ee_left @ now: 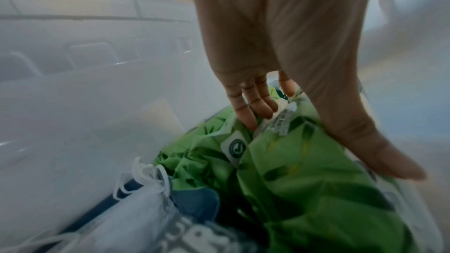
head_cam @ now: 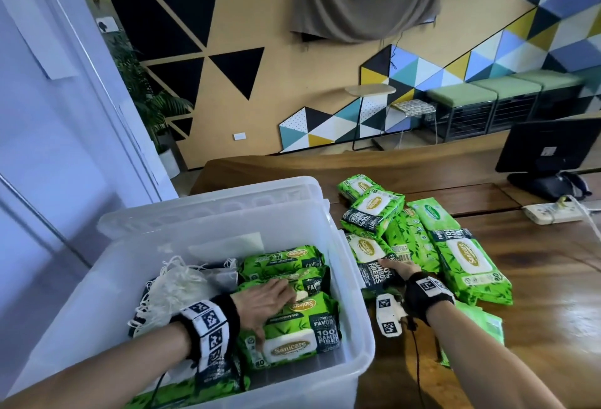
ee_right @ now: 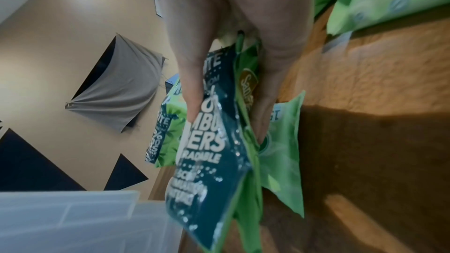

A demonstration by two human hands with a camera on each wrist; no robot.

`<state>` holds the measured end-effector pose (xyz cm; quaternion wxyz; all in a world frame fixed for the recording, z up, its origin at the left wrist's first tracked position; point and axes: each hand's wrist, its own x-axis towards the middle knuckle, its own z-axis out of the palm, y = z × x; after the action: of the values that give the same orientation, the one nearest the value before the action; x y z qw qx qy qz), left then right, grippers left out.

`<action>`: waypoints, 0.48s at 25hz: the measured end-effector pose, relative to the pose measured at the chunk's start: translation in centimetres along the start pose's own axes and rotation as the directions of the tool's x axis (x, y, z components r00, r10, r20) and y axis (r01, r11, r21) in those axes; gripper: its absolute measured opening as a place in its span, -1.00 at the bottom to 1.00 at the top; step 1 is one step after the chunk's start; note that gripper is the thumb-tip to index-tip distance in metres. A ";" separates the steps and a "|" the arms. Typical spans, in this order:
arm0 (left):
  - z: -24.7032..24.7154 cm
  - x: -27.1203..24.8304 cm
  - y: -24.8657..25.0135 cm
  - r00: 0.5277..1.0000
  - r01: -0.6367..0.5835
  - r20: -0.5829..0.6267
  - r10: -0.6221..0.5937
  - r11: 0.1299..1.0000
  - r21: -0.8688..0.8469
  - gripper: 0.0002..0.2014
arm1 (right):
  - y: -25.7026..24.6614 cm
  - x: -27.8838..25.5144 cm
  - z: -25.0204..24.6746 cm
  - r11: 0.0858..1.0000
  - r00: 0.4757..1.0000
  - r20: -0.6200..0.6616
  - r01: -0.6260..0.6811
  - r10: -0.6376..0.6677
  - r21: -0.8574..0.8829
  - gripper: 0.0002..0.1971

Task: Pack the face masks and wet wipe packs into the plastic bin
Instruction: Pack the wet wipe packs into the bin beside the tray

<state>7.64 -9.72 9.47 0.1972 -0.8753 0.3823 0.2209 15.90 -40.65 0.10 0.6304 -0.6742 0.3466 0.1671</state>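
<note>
wooden table (head_cam: 536,278), right hand (head_cam: 401,270) gripping wipe pack (head_cam: 374,270), beside bin (head_cam: 201,223)

Green leaf-printed wipe packs (head_cam: 294,327), white face masks (head_cam: 172,288), translucent bin (head_cam: 107,265).

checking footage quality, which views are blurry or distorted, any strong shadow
Head view: sharp near the clear plastic bin, wide-angle bending at the edges. Left wrist view: left hand and green wet wipe packs smeared soft. Right wrist view: blurred, tilted, a dark shadow across the brown wooden table.
</note>
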 end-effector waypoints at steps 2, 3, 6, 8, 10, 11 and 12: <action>0.1 0.2 0.0 1.000 0.018 0.006 -0.018 1.000 0.014 -0.09 | 0.9 -2.2 -1.3 0.998 0.998 -0.002 0.057 -0.057 -0.012 -0.20; -0.1 0.4 -0.1 1.000 0.018 0.009 -0.018 1.000 0.024 -0.09 | 1.5 -2.4 -2.0 0.996 0.997 -0.001 0.082 -0.082 -0.019 -0.05; -0.7 0.2 -0.3 1.000 0.022 0.017 -0.022 1.000 -0.012 -0.09 | 3.7 -2.9 -4.1 0.987 0.988 0.019 0.150 -0.152 0.063 0.15; -0.9 -0.1 -0.6 0.999 0.049 0.024 -0.046 0.990 -0.132 -0.11 | 4.1 -5.3 -5.4 0.981 0.985 0.060 0.155 -0.163 0.118 0.09; -1.0 -0.6 -1.1 0.995 0.085 0.065 -0.070 0.961 -0.262 -0.11 | 3.9 -7.6 -7.2 0.977 0.979 0.112 0.154 -0.172 0.150 0.13; -1.3 -0.8 -1.2 0.993 0.105 0.078 -0.084 0.944 -0.313 -0.09 | 3.7 -8.1 -8.3 0.973 0.974 0.126 0.171 -0.191 0.152 0.19; -1.9 -1.3 -1.4 0.992 0.120 0.075 -0.099 0.920 -0.372 -0.06 | 3.3 -8.6 -9.3 0.965 0.965 0.127 0.210 -0.231 0.159 0.27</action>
<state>8.31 -9.04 12.00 0.0483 -0.9105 0.2778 0.3025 5.63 -47.30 4.75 0.7158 -0.6473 0.2338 0.1186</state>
